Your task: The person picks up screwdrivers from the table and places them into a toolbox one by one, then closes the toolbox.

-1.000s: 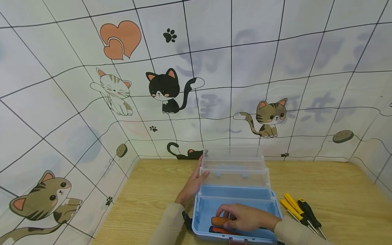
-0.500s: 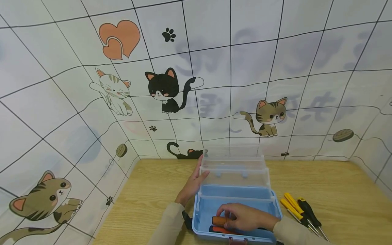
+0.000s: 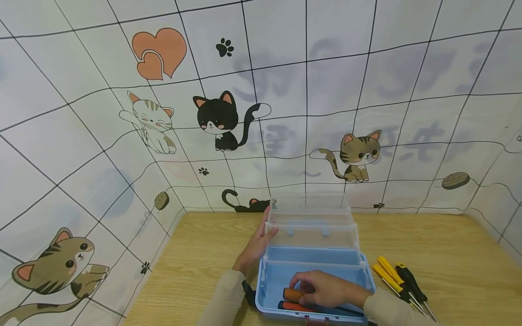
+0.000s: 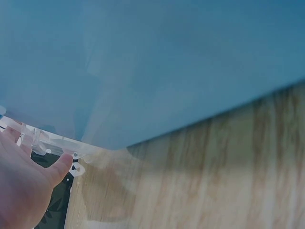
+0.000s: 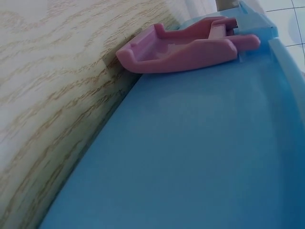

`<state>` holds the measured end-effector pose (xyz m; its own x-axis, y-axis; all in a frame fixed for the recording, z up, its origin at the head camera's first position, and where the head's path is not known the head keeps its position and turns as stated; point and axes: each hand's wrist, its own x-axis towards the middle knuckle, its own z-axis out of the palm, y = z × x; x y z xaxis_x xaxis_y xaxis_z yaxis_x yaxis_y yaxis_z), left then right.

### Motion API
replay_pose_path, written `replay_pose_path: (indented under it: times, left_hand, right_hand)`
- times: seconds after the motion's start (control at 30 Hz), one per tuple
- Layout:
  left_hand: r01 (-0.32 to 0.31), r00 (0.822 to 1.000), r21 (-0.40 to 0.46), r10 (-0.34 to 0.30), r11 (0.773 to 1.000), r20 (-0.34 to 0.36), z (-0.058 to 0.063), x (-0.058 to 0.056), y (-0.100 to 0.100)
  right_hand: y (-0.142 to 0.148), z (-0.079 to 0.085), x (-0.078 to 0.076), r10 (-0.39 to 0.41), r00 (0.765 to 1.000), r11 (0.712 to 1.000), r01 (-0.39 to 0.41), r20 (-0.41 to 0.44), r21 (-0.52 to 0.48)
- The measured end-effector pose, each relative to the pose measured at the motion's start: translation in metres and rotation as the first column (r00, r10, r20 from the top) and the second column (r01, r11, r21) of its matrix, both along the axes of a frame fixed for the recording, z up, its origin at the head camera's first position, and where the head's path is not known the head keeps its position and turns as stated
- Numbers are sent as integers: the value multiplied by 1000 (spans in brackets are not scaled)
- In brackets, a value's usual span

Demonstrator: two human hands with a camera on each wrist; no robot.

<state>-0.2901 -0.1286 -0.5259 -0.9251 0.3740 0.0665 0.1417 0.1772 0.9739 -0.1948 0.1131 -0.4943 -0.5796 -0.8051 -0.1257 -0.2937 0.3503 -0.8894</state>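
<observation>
A blue toolbox (image 3: 267,287) stands on the table with its clear lid (image 3: 314,235) raised at the back. My left hand (image 3: 254,248) grips the lid's left edge, thumb in front and fingers behind. Inside the box, my right hand (image 3: 324,290) pinches an orange-brown-handled screwdriver (image 3: 291,294); its shaft is hidden under the hand. Beside that handle, nearer the front wall, lies a tool with a red and black handle (image 3: 295,307). In the left wrist view the left hand (image 4: 28,183) is at the clear plastic. The right wrist view does not show the right hand.
Screwdrivers with yellow handles (image 3: 387,274) and one with a black handle (image 3: 411,280) lie right of the box. A pink latch (image 5: 186,50) hangs on the box front. A dark object (image 3: 248,293) sits at its left side. A cat-print wall covering (image 3: 285,136) rises behind the table.
My right hand and the orange-brown handle have shifted very slightly to the right inside the box. The left hand and lid look the same.
</observation>
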Motion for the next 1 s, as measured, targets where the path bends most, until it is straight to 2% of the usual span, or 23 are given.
replay_pose_path:
  times: [0.23,1.0]
  left_hand:
    - [-18,999,7,18,1000,32,0,0,0]
    - [-6,1000,24,5,1000,24,1,2,1]
  right_hand:
    - [0,-3,-1,-23,1000,999,23,9,25]
    - [-1,-6,-2,-61,998,997,60,28,37]
